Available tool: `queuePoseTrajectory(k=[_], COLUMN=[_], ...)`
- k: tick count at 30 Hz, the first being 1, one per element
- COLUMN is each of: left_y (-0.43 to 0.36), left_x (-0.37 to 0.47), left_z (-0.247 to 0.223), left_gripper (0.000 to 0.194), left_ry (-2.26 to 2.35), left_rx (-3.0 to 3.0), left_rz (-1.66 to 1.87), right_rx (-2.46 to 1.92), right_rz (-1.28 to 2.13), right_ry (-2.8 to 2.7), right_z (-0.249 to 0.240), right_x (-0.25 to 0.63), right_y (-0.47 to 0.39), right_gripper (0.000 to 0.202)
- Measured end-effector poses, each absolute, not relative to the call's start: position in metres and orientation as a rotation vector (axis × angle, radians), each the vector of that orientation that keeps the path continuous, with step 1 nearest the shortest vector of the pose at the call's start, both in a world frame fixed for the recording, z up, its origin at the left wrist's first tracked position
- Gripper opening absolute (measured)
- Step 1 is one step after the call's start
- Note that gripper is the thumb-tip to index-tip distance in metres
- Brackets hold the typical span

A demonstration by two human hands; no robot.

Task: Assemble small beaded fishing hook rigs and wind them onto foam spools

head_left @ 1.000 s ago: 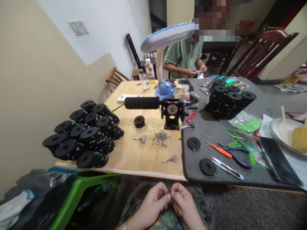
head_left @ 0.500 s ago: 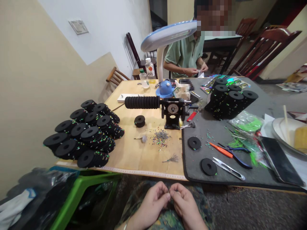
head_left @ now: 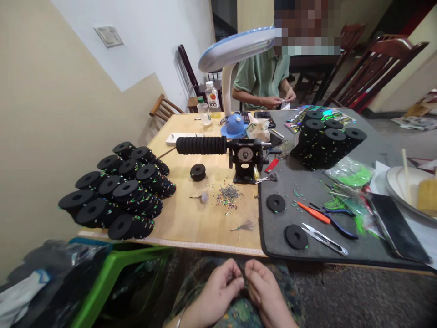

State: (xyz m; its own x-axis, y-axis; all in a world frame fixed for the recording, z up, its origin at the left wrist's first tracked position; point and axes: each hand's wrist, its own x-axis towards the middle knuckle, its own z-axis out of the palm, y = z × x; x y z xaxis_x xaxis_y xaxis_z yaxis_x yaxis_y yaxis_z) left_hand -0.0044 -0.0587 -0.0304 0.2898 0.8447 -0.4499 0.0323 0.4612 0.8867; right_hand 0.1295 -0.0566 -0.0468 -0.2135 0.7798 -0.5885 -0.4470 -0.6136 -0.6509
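My left hand [head_left: 223, 289] and my right hand [head_left: 262, 287] are side by side over my lap, below the table's front edge. Both have curled fingers with thumb and fingertips pinched; whatever they hold is too small to make out. Beyond them on the wooden table [head_left: 184, 218] lie a pile of small beads [head_left: 228, 195] and a thin feathery bundle [head_left: 245, 225]. A black winding device [head_left: 245, 159] carries a row of black foam rings [head_left: 201, 145]. Two flat black spools [head_left: 276, 203] rest on the grey mat [head_left: 273, 241].
Stacks of black spools [head_left: 119, 191] stand left, more [head_left: 327, 141] back right. Scissors [head_left: 324, 239], an orange-handled tool [head_left: 314, 212], pliers [head_left: 341, 223] and a phone [head_left: 398, 225] lie right. A lamp [head_left: 234, 125] stands behind; a person [head_left: 261, 82] sits opposite. A green stool [head_left: 102, 273] is lower left.
My hands have drawn slightly apart at the fingertips, with the right hand a little further right. The view has shifted slightly.
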Motion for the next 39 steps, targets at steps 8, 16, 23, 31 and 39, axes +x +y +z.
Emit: queuePoseTrajectory(k=[8, 16, 23, 31, 39], left_y=[-0.054, -0.056, -0.053, -0.054, -0.052], left_x=[-0.010, -0.011, -0.007, -0.007, -0.007], left_z=[-0.026, -0.024, -0.021, -0.025, -0.021], left_gripper=[0.036, 0.039, 0.024, 0.007, 0.010], left_ry=[1.089, 0.965, 1.122, 1.232, 1.402], left_rx=[0.938, 0.854, 0.903, 0.961, 1.167], left_rz=[0.664, 0.756, 0.687, 0.689, 0.682], right_rx=[-1.200, -1.137, -1.117, -1.155, -1.147], right_rz=[1.870, 1.881, 1.859, 1.829, 1.817], right_ry=[-0.437, -0.587, -0.604, -0.723, -0.881], right_z=[-0.044, -0.052, -0.050, -0.052, -0.045], right_x=[0.130, 0.131, 0.131, 0.132, 0.132], right_y=[-0.057, -0.058, -0.061, -0.064, -0.061], right_gripper=[0.051, 0.054, 0.054, 0.052, 0.051])
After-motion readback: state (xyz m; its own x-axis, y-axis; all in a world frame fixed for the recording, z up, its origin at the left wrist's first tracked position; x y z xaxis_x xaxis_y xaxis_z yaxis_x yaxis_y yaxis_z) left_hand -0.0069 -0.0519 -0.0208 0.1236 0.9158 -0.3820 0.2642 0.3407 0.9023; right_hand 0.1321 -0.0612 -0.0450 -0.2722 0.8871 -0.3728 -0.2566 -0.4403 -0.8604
